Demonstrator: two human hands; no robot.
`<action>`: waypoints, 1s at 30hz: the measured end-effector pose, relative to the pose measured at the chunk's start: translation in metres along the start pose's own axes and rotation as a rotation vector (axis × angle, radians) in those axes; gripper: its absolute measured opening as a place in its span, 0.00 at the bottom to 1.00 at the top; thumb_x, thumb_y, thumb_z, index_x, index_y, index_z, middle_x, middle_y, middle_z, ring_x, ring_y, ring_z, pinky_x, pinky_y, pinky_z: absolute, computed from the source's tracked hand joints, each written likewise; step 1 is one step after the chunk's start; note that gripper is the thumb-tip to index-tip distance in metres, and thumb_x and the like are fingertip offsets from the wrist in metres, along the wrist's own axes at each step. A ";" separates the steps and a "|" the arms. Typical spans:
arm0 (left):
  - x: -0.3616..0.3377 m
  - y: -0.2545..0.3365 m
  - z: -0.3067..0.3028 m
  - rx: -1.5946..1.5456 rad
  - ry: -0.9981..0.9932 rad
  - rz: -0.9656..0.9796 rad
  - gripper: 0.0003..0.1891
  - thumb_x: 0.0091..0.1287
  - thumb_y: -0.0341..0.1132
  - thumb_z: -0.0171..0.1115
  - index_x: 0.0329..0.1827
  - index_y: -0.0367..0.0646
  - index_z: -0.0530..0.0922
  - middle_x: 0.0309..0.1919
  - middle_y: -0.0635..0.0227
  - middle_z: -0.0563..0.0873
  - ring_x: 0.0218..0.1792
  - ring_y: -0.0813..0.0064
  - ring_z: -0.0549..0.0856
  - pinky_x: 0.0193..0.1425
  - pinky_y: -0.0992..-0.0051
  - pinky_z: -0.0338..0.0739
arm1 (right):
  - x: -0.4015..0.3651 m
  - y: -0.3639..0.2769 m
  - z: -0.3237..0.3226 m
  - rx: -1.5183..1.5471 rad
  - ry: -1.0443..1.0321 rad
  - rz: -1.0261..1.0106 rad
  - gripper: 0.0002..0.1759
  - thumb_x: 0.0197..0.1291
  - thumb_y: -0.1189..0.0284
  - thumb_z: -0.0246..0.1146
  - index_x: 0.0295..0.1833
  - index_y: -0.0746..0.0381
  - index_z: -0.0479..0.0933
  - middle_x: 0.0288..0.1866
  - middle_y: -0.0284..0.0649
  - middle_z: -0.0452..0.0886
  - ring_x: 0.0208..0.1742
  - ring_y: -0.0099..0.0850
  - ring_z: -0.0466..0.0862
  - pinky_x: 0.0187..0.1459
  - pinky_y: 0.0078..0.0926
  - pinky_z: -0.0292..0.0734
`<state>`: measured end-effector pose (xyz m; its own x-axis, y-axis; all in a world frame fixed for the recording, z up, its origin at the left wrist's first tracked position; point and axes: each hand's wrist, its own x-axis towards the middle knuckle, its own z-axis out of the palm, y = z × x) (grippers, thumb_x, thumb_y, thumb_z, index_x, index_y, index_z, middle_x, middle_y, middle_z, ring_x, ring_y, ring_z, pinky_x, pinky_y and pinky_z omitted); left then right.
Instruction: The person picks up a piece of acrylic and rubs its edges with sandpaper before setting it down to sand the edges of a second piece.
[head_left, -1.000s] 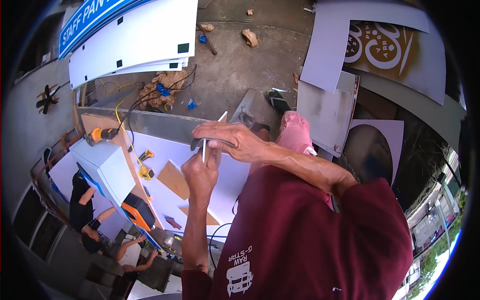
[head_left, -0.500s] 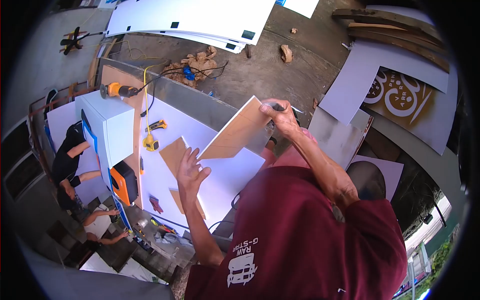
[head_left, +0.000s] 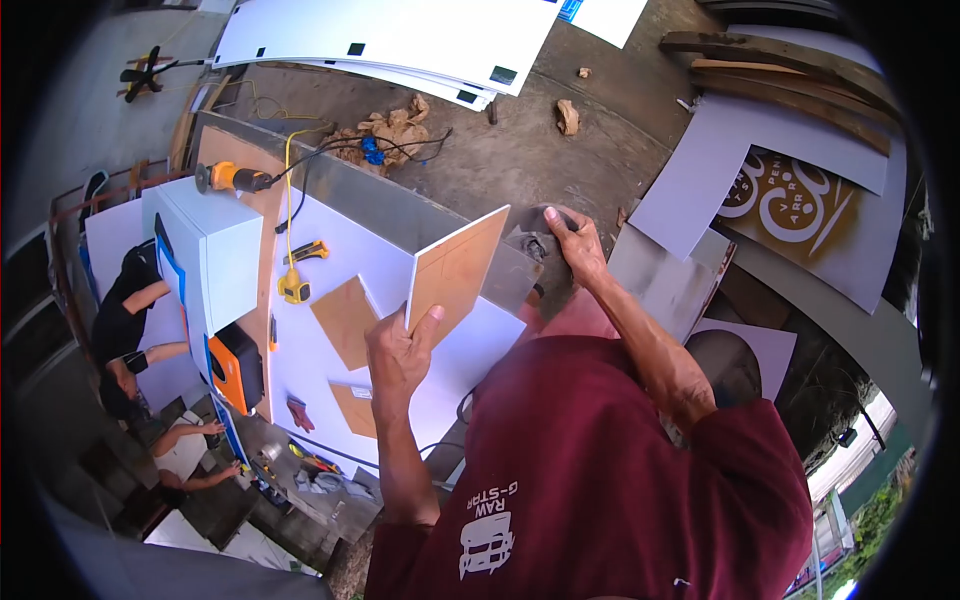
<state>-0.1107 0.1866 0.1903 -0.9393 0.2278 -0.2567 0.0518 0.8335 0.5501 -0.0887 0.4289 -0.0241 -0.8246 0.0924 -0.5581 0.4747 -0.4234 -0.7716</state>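
My left hand (head_left: 400,352) is closed around the lower corner of a flat board (head_left: 456,275) with a brown face and a white edge, held tilted up off the white work surface. Apart from the board, on its right, my right hand (head_left: 582,250) is closed with the thumb on top of a thin dark piece (head_left: 568,217), whose kind I cannot make out. Two more brown pieces, a larger one (head_left: 343,322) and a smaller one (head_left: 352,408), lie on the white sheet (head_left: 310,375) to the left.
An angle grinder (head_left: 235,178), a utility knife (head_left: 306,251) and a yellow cord connector (head_left: 294,287) lie beyond my left hand. A white box (head_left: 225,250) and an orange-black case (head_left: 237,368) stand farther left. Two other people (head_left: 135,320) work there. Large white panels (head_left: 400,35) lie at the top.
My right hand has come off the board's upper corner and moved down and right. My left hand, open-fingered before, now grips the lower corner; the board has turned more upright.
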 end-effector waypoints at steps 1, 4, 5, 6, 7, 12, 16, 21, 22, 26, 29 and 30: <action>0.005 0.005 -0.004 0.081 -0.040 0.057 0.12 0.72 0.35 0.66 0.43 0.31 0.85 0.28 0.45 0.87 0.29 0.46 0.87 0.35 0.58 0.80 | 0.000 -0.002 -0.004 -0.089 0.035 -0.068 0.23 0.76 0.55 0.60 0.62 0.62 0.83 0.48 0.36 0.90 0.48 0.25 0.85 0.54 0.30 0.81; 0.024 0.010 0.002 0.284 -0.133 0.157 0.11 0.70 0.34 0.66 0.39 0.30 0.84 0.27 0.46 0.87 0.28 0.43 0.87 0.34 0.55 0.80 | -0.016 -0.024 -0.005 -0.319 -0.014 -0.157 0.26 0.79 0.52 0.53 0.71 0.56 0.78 0.59 0.43 0.87 0.59 0.34 0.85 0.65 0.36 0.77; 0.032 0.008 0.007 0.281 -0.164 0.165 0.11 0.70 0.33 0.66 0.39 0.30 0.84 0.27 0.45 0.87 0.28 0.43 0.87 0.34 0.55 0.80 | -0.019 -0.026 -0.001 -0.330 -0.034 -0.204 0.26 0.79 0.51 0.54 0.72 0.54 0.77 0.60 0.45 0.87 0.61 0.36 0.84 0.66 0.38 0.76; 0.038 0.003 0.014 0.278 -0.196 0.171 0.11 0.70 0.33 0.66 0.38 0.30 0.84 0.26 0.45 0.86 0.28 0.43 0.87 0.34 0.55 0.79 | -0.022 -0.026 0.003 -0.342 -0.055 -0.249 0.26 0.78 0.51 0.54 0.73 0.52 0.76 0.61 0.48 0.86 0.63 0.39 0.84 0.67 0.39 0.75; 0.041 0.000 0.020 0.278 -0.229 0.174 0.11 0.70 0.33 0.66 0.37 0.30 0.83 0.26 0.45 0.86 0.28 0.44 0.87 0.34 0.55 0.79 | -0.022 -0.022 0.010 -0.378 -0.059 -0.367 0.26 0.80 0.52 0.51 0.75 0.50 0.73 0.70 0.47 0.80 0.72 0.47 0.78 0.72 0.42 0.71; 0.039 -0.004 0.032 0.227 -0.171 0.191 0.11 0.69 0.34 0.67 0.36 0.31 0.84 0.25 0.45 0.85 0.27 0.43 0.86 0.33 0.56 0.79 | -0.025 -0.019 0.019 -0.287 -0.058 -0.376 0.26 0.81 0.55 0.47 0.76 0.53 0.70 0.78 0.44 0.71 0.77 0.50 0.71 0.77 0.44 0.66; 0.033 -0.004 0.036 0.234 -0.151 0.157 0.11 0.68 0.34 0.69 0.38 0.30 0.85 0.28 0.46 0.87 0.29 0.45 0.88 0.34 0.58 0.81 | -0.023 -0.010 0.022 -0.330 -0.183 -0.489 0.26 0.80 0.54 0.49 0.73 0.58 0.72 0.80 0.44 0.68 0.78 0.49 0.69 0.79 0.44 0.64; 0.034 0.013 0.040 0.134 -0.047 0.248 0.13 0.68 0.32 0.69 0.49 0.31 0.84 0.31 0.45 0.89 0.31 0.48 0.90 0.36 0.59 0.83 | -0.023 -0.017 0.024 -0.291 -0.308 -0.408 0.31 0.79 0.54 0.51 0.77 0.61 0.68 0.81 0.44 0.67 0.83 0.46 0.63 0.81 0.44 0.57; 0.035 0.017 0.042 0.119 0.005 0.279 0.14 0.68 0.32 0.69 0.52 0.31 0.84 0.31 0.45 0.89 0.31 0.49 0.91 0.36 0.59 0.83 | -0.019 -0.009 0.026 -0.284 -0.298 -0.449 0.32 0.79 0.53 0.51 0.78 0.61 0.67 0.81 0.44 0.67 0.83 0.46 0.63 0.81 0.44 0.57; 0.036 -0.009 0.043 0.147 -0.113 0.260 0.13 0.70 0.31 0.67 0.53 0.31 0.82 0.29 0.44 0.87 0.30 0.46 0.90 0.33 0.58 0.82 | -0.036 -0.031 0.049 -0.255 -0.281 -0.591 0.34 0.79 0.51 0.49 0.79 0.62 0.65 0.81 0.44 0.68 0.82 0.46 0.63 0.82 0.44 0.55; 0.036 -0.011 0.041 0.197 -0.151 0.294 0.11 0.71 0.31 0.66 0.49 0.30 0.81 0.27 0.45 0.86 0.29 0.44 0.89 0.32 0.56 0.81 | -0.042 -0.049 0.057 -0.182 -0.303 -0.672 0.32 0.81 0.52 0.46 0.77 0.63 0.68 0.78 0.45 0.71 0.81 0.44 0.66 0.84 0.48 0.50; 0.037 -0.009 0.040 0.209 -0.152 0.288 0.11 0.71 0.31 0.66 0.48 0.30 0.81 0.26 0.45 0.86 0.29 0.44 0.88 0.32 0.56 0.81 | -0.037 -0.047 0.055 -0.186 -0.312 -0.677 0.32 0.81 0.52 0.45 0.77 0.63 0.68 0.77 0.45 0.72 0.81 0.43 0.66 0.84 0.49 0.49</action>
<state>-0.1326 0.2075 0.1434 -0.8157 0.5269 -0.2388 0.3891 0.8052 0.4475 -0.0971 0.3959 0.0493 -0.9894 0.0074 0.1451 -0.1436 -0.2034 -0.9685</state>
